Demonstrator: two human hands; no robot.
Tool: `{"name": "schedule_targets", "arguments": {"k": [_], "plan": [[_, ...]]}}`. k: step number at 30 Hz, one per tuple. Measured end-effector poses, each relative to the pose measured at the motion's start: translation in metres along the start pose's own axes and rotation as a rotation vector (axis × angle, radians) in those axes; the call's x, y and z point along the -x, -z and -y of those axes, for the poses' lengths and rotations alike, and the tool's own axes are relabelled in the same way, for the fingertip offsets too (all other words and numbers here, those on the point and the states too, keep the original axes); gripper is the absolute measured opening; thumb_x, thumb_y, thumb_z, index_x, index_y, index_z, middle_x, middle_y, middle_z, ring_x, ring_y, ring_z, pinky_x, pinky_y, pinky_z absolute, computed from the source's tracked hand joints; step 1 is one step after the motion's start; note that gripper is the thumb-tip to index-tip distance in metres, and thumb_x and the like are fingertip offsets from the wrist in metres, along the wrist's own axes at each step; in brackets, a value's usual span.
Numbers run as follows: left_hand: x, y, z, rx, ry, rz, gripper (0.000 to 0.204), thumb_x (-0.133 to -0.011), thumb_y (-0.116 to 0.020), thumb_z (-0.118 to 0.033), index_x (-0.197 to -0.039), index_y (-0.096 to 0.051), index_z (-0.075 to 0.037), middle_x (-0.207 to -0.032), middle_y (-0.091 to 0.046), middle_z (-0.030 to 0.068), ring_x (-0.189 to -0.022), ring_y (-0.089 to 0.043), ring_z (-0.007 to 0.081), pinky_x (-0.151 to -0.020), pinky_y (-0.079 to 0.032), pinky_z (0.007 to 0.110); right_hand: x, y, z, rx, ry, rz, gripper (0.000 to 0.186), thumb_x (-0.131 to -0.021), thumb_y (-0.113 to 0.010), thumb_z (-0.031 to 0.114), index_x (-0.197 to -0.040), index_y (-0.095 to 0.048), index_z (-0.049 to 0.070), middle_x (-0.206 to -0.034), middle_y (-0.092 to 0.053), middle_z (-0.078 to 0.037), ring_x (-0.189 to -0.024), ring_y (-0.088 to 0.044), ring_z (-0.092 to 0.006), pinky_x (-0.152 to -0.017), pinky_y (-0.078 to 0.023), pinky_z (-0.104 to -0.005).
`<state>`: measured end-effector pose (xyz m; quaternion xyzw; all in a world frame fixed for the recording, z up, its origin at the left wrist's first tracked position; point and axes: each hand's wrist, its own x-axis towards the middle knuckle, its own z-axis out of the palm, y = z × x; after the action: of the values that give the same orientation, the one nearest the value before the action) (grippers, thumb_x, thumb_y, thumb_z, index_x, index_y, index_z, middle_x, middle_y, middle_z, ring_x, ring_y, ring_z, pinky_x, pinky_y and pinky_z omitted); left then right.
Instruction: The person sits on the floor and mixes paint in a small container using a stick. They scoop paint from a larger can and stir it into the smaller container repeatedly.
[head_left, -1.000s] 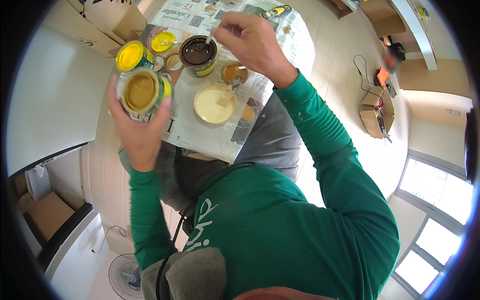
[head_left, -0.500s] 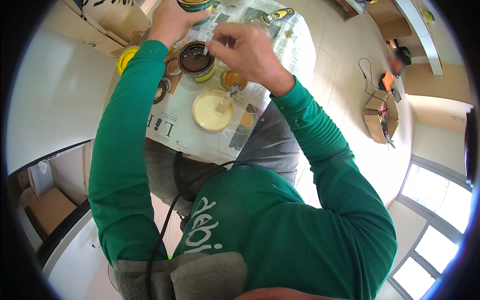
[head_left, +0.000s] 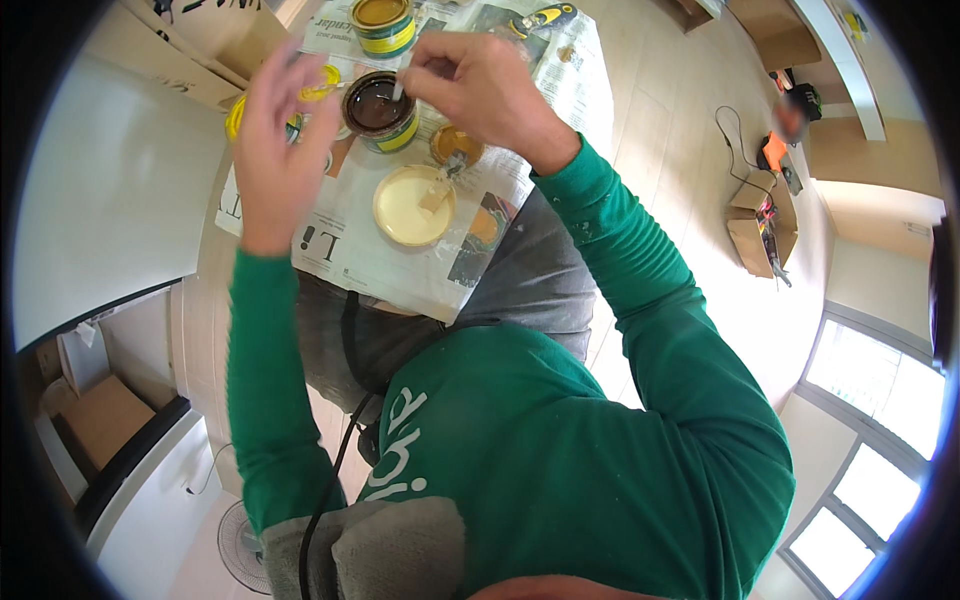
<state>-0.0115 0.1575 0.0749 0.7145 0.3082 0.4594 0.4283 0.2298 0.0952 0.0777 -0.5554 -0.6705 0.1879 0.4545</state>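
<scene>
Hands about the dark can [head_left: 380, 112]. The right hand [head_left: 487, 92], the nearer of the two, pinches a pale stick [head_left: 399, 88] at the can's right rim; from the fingers, the stick's long axis runs steeply down to the can's mouth, its lower tip indistinct. Left of the can, the left hand [head_left: 284, 152], blurred, is spread, with nothing visible in its grasp. Beyond the can: the ochre can [head_left: 386, 40].

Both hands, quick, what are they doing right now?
Left hand: open and blurred, nothing seen in it.
Right hand: closed, pinching a pale stick at the tin of dark brown paint.
</scene>
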Motion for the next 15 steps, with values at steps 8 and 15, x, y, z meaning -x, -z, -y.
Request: {"name": "schedule_targets", "arguments": {"k": [8,15], "plan": [[0.145,-0.024,-0.004,-0.444,0.065,0.05,0.137,-0.068,-0.104,-0.035,-0.173,-0.024,0.001,-0.154,-0.059,0.0277,-0.139,-0.058,0.0408,-0.119,-0.04,0.053,-0.002,-0.006,0.006,-0.022,-0.077,0.029,0.027,-0.095,-0.077,0.029,-0.095,-0.078,0.002,-0.077,-0.075,-0.012,-0.067,-0.072,-0.0205,-0.066,-0.057,-0.0377],[0.133,-0.05,0.006,-0.491,0.008,0.045,0.143,-0.066,-0.105,-0.034,-0.173,-0.017,0.003,-0.143,-0.068,0.0207,-0.13,-0.06,0.0425,-0.114,-0.038,0.056,-0.003,0.005,0.023,0.047,-0.123,0.014,0.03,-0.099,-0.074,0.026,-0.089,-0.068,-0.001,-0.069,-0.06,-0.015,-0.063,-0.061,-0.0207,-0.062,-0.049,-0.0411]]}}
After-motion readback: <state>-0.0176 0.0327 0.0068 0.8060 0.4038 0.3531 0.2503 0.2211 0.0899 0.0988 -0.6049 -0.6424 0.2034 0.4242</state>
